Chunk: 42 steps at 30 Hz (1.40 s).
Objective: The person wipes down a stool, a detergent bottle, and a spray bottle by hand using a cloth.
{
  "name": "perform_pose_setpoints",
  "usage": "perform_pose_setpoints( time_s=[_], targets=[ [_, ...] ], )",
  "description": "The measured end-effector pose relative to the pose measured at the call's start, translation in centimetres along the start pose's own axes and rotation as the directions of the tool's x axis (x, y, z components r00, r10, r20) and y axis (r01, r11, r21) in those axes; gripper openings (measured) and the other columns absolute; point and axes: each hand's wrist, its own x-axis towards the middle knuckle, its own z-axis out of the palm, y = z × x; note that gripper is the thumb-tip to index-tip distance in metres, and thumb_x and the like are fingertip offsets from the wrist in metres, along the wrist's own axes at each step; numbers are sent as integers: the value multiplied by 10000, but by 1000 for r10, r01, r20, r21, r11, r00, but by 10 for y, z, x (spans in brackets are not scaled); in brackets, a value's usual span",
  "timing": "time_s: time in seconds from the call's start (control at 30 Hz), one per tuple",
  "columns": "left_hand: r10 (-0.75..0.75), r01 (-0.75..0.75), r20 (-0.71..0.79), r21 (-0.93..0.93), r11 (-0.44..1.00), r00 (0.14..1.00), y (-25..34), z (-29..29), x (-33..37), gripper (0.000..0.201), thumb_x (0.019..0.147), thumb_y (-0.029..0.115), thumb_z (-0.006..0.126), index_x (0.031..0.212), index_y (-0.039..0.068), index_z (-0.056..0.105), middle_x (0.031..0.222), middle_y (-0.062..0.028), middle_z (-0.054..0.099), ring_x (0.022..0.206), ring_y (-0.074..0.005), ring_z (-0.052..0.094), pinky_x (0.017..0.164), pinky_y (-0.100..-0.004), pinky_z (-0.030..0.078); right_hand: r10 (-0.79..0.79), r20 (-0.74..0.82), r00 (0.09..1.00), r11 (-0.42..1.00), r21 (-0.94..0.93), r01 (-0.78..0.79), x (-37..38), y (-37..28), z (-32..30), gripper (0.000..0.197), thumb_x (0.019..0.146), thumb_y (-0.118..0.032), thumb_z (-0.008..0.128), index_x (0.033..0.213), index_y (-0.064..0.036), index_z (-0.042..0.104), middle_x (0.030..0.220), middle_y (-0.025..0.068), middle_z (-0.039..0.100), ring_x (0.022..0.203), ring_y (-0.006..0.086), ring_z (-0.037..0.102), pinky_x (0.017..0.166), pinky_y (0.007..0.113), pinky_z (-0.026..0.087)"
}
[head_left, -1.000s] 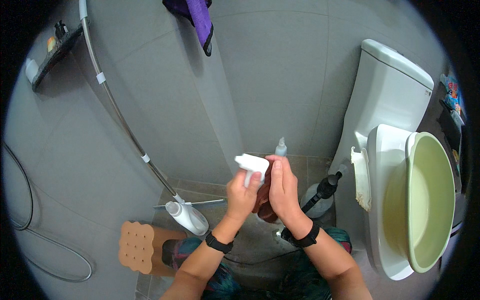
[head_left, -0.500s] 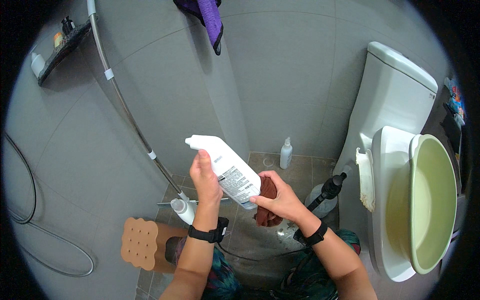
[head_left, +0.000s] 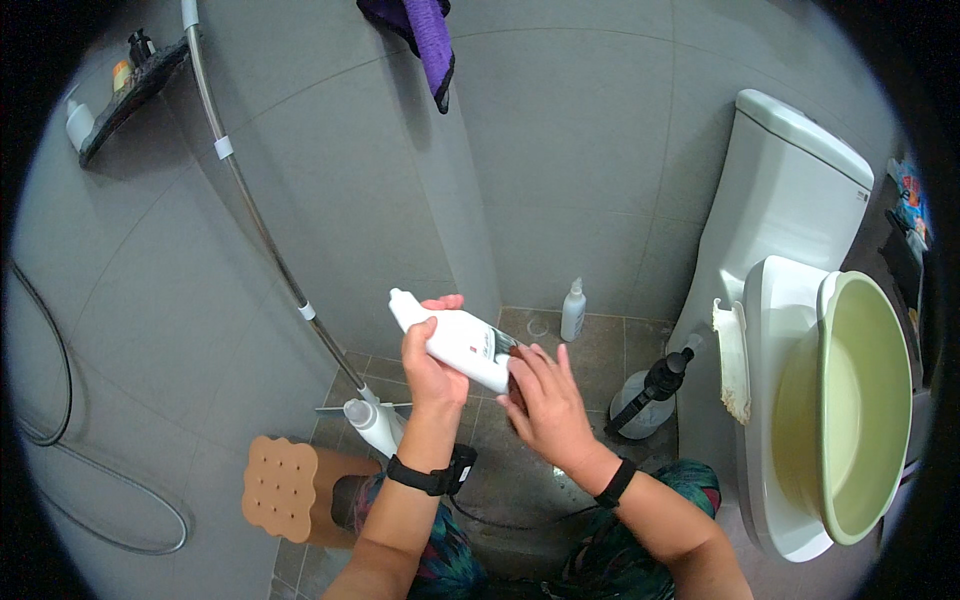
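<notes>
A white angled-neck squeeze bottle [head_left: 460,340] lies tilted in front of me, its spout up and to the left. My left hand [head_left: 432,368] is wrapped round its neck half, thumb on top. At the bottle's base, my right hand [head_left: 548,405] presses a brown cloth against it. Only slivers of that cloth [head_left: 519,350] show by the fingers; the rest is hidden behind the hand. Below my left hand, another white bottle [head_left: 374,428] stands on the floor beside a metal pole [head_left: 262,225].
A brown stool [head_left: 285,488] stands at lower left. To the right are a pump sprayer [head_left: 645,400] and a toilet [head_left: 790,150] with a pale green basin [head_left: 835,410] on its lid. A small spray bottle [head_left: 573,312] stands by the far wall. A purple cloth [head_left: 430,45] hangs above.
The bottle has turned from its back label to its front and tilted flatter. My right hand has come over its base, and most of the brown cloth has gone from sight.
</notes>
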Motion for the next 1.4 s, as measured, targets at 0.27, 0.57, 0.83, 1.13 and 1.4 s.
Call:
perform_pose_setpoints(
  time_s=[0.27, 0.57, 0.83, 1.13, 1.4],
  targets=[
    [-146, 135, 282, 61, 989, 948, -40, 11, -35, 520, 912, 336, 411, 1306, -1, 458, 1447, -212, 434, 1337, -341, 428, 1131, -466, 335, -64, -67, 996, 941, 329, 83, 27, -15, -13, 460, 892, -133, 607, 1311, 2, 475, 1431, 257, 432, 1363, 440, 367, 1153, 543, 249],
    [116, -109, 146, -53, 993, 982, 2, 2, -3, 263, 880, 280, 485, 1061, 96, 538, 1325, -212, 545, 1273, -369, 487, 1063, -556, 412, 206, 1, 979, 933, 301, -197, 10, -3, 9, 348, 970, -125, 491, 1291, 8, 470, 1462, 239, 403, 1390, 449, 319, 1172, 524, 209],
    [54, -85, 304, 88, 993, 951, -14, 1, -14, 249, 826, 238, 574, 1007, 72, 531, 1357, -263, 505, 1249, -346, 513, 1048, -506, 427, 133, -51, 990, 931, 350, -107, 0, -16, 12, 436, 968, -103, 499, 1369, 16, 379, 1457, 307, 360, 1395, 468, 299, 1173, 517, 204],
    [91, -197, 517, 153, 968, 851, -25, 28, -34, 194, 789, 211, 595, 901, 59, 550, 1333, -321, 525, 1391, -420, 353, 1142, -527, 252, 548, 29, 836, 588, 698, -409, 39, 26, -4, 256, 980, -223, 513, 984, 8, 624, 829, 130, 655, 749, 207, 601, 734, 361, 478],
    [179, -220, 409, 55, 974, 895, 7, 23, -22, 217, 814, 199, 563, 933, 18, 546, 1228, -336, 578, 1261, -421, 507, 1076, -520, 379, 612, 631, 477, -158, 688, -708, 29, 60, 10, 306, 984, -303, 490, 998, -12, 583, 907, 85, 631, 782, 199, 600, 734, 340, 490]
  ],
)
